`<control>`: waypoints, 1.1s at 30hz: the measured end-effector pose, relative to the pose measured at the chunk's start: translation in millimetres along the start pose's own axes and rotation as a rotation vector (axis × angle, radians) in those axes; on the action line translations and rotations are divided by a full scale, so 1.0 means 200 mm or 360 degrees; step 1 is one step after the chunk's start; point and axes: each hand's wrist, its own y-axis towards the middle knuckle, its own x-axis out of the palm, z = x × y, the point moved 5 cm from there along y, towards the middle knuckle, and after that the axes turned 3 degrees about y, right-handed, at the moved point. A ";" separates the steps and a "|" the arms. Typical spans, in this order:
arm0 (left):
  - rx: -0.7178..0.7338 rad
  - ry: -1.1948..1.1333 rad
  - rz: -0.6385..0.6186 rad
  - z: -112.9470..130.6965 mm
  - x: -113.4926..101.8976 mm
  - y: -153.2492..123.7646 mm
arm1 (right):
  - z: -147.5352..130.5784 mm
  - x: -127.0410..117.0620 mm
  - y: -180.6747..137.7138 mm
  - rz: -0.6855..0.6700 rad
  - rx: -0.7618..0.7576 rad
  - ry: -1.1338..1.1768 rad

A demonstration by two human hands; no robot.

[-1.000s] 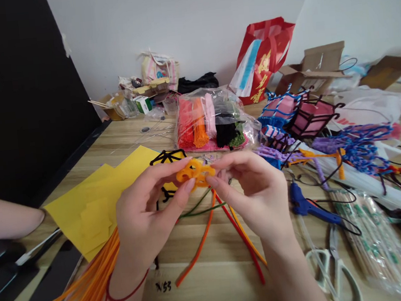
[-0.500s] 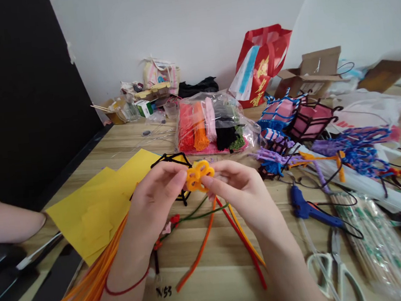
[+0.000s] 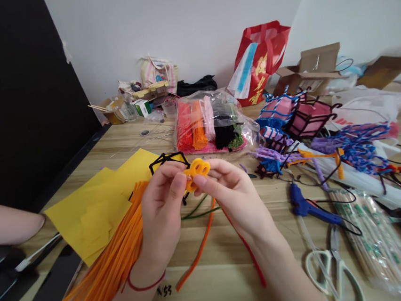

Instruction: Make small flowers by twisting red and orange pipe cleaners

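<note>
A small yellow-orange flower of looped pipe cleaner (image 3: 199, 166) is held up above the middle of the table. My left hand (image 3: 164, 211) pinches its left side between thumb and fingers. On the other side, my right hand (image 3: 238, 196) grips it with thumb and forefinger, hiding part of the petals. Just behind my hands stands a black lantern-like frame (image 3: 167, 156), partly covered. Below them lie an orange pipe cleaner (image 3: 205, 244), a red one (image 3: 252, 254) and green ones (image 3: 201, 213). A bundle of orange pipe cleaners (image 3: 106, 256) rests beside my left forearm.
Yellow sheets (image 3: 96, 212) lie at the left, near another person's arm (image 3: 10, 221). At the right are a blue glue gun (image 3: 303, 204), scissors (image 3: 334, 265) and wrapped sticks (image 3: 375, 237). Behind stand a bag of coloured pipe cleaners (image 3: 215, 120), pink lanterns (image 3: 307, 116) and a red bag (image 3: 262, 59).
The flower has turned and tilted between my fingers. My left hand has shifted right, closer to my right hand, uncovering more of the orange bundle.
</note>
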 end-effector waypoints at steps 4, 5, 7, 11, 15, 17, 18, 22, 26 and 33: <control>-0.0078 0.0082 -0.0066 -0.01 -0.02 0.01 | 0.00 -0.01 0.01 0.0022 -0.0032 -0.0046; -0.0110 0.0104 -0.0097 0.00 -0.02 0.02 | -0.01 -0.01 0.01 0.0021 -0.0035 -0.0053; -0.0173 0.0135 -0.0165 0.00 -0.03 0.03 | -0.01 -0.01 0.01 0.0015 -0.0033 -0.0059; -0.0249 0.0189 -0.0214 0.01 -0.03 0.04 | -0.02 -0.02 0.01 0.0039 -0.0017 -0.0116; -0.0298 0.0292 -0.0184 0.03 -0.06 0.04 | -0.03 -0.03 0.01 0.0049 0.0012 -0.0167; -0.0340 0.0360 -0.0218 0.03 -0.07 0.04 | -0.03 -0.03 0.01 0.0030 0.0015 -0.0159; -0.0363 0.0394 -0.0238 0.03 -0.08 0.04 | -0.02 -0.03 0.01 0.0020 0.0016 -0.0158; -0.0437 0.0473 -0.0298 0.02 -0.10 0.03 | -0.01 -0.03 0.01 -0.0006 0.0031 -0.0181; -0.0454 0.0480 -0.0348 0.01 -0.12 0.04 | -0.01 -0.04 0.01 0.0012 0.0024 -0.0200; -0.0439 0.0411 -0.0243 0.03 -0.09 0.04 | -0.04 -0.05 0.01 0.0067 0.0017 -0.0279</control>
